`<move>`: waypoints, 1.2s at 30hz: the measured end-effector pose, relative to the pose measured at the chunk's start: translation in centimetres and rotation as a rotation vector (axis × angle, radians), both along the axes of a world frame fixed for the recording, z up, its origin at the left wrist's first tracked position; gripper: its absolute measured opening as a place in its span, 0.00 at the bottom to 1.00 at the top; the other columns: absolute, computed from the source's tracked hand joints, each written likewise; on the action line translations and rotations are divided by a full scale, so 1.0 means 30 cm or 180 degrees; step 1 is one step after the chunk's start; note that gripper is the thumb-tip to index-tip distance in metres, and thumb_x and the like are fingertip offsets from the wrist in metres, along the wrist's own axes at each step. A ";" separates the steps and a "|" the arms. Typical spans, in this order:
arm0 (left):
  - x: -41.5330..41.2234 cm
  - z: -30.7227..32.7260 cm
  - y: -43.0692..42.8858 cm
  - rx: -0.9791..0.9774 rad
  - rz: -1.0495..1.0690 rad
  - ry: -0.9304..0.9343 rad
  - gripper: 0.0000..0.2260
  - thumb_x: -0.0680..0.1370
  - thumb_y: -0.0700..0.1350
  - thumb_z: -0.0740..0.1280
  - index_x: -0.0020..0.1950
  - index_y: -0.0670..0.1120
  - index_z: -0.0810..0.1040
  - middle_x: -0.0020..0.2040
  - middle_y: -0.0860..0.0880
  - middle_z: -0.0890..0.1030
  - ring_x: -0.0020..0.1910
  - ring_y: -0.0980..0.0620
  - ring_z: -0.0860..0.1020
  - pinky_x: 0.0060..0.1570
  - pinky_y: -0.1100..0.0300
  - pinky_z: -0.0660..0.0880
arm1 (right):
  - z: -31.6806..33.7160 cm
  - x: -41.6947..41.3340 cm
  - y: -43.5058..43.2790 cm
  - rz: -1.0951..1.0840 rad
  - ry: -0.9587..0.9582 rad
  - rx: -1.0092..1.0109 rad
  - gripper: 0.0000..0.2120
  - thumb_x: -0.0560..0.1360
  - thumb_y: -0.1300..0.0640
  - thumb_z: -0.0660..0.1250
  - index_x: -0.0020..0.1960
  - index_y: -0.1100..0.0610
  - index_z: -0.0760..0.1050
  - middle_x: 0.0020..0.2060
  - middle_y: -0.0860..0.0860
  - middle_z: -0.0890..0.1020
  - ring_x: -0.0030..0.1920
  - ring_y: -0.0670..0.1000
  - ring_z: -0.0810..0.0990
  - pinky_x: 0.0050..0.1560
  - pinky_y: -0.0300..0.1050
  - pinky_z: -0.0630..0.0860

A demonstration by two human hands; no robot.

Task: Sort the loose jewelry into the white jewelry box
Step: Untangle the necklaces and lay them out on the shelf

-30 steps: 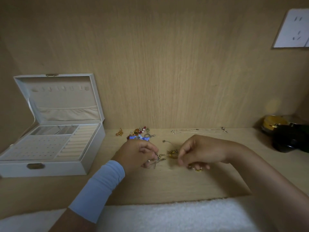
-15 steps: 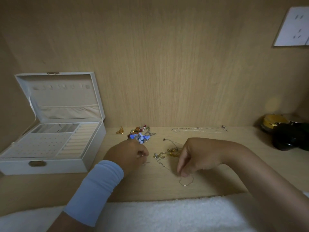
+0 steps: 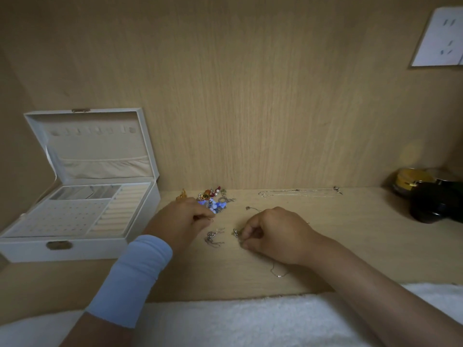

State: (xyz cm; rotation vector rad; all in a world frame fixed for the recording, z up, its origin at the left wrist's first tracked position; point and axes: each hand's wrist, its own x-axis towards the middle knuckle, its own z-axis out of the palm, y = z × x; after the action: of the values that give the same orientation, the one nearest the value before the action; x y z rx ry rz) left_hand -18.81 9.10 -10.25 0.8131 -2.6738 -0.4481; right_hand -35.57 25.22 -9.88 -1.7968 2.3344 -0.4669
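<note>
The white jewelry box (image 3: 140,216) stands open at the left, its lid upright and its cream tray showing ring rolls and earring holes. A heap of colourful loose jewelry (image 3: 213,199) lies by the back wall. My left hand (image 3: 183,219), with a light blue wristband, rests just left of the heap, its fingers pinched together on something too small to make out. My right hand (image 3: 273,234) pinches a small silver earring (image 3: 235,232) on the shelf. A silver tassel earring (image 3: 213,237) lies between my hands. A thin chain (image 3: 278,272) trails from under my right hand.
A long silver necklace (image 3: 298,192) lies along the back wall at the right. Dark and yellow containers (image 3: 431,196) sit at the far right. A white fluffy cloth (image 3: 238,319) covers the front edge. A wall socket (image 3: 441,38) is at upper right.
My hands have drawn apart, separating the tangled pieces. The silver tassel earring now lies free between them, and my left hand has shifted left toward the heap.
</note>
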 end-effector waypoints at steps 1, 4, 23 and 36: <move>0.002 0.000 -0.004 0.0051 -0.0001 -0.0058 0.10 0.78 0.48 0.68 0.58 0.55 0.83 0.44 0.59 0.75 0.48 0.56 0.74 0.54 0.61 0.70 | -0.006 0.007 -0.007 0.0023 -0.0029 -0.0072 0.07 0.74 0.44 0.70 0.50 0.44 0.83 0.42 0.39 0.82 0.44 0.40 0.78 0.46 0.40 0.75; -0.016 -0.010 0.013 0.0145 -0.0014 -0.0391 0.13 0.77 0.52 0.68 0.61 0.55 0.82 0.56 0.53 0.81 0.56 0.54 0.77 0.60 0.59 0.71 | -0.020 0.024 -0.033 0.0062 -0.0060 -0.0207 0.07 0.74 0.44 0.70 0.51 0.44 0.82 0.42 0.39 0.81 0.43 0.40 0.75 0.43 0.40 0.71; -0.007 0.092 0.060 0.1993 -0.0396 0.1690 0.05 0.77 0.38 0.69 0.47 0.45 0.83 0.35 0.49 0.84 0.32 0.53 0.77 0.34 0.64 0.75 | 0.056 0.035 -0.100 0.0263 -0.3466 -0.0824 0.16 0.77 0.65 0.70 0.64 0.60 0.78 0.42 0.53 0.86 0.44 0.48 0.83 0.51 0.36 0.77; -0.162 0.186 0.121 0.1866 -0.0495 0.0874 0.01 0.75 0.42 0.72 0.45 0.46 0.84 0.30 0.55 0.82 0.28 0.57 0.76 0.29 0.70 0.70 | 0.166 -0.152 0.056 -0.0065 -0.2473 -0.0202 0.05 0.77 0.58 0.71 0.48 0.55 0.86 0.39 0.52 0.84 0.41 0.48 0.78 0.48 0.43 0.72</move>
State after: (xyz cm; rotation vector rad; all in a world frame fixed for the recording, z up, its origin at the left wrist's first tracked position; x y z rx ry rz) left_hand -23.66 12.73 -4.68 0.6238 -2.3693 -1.3188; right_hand -40.13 26.91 -4.89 -1.2729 1.7955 -1.0282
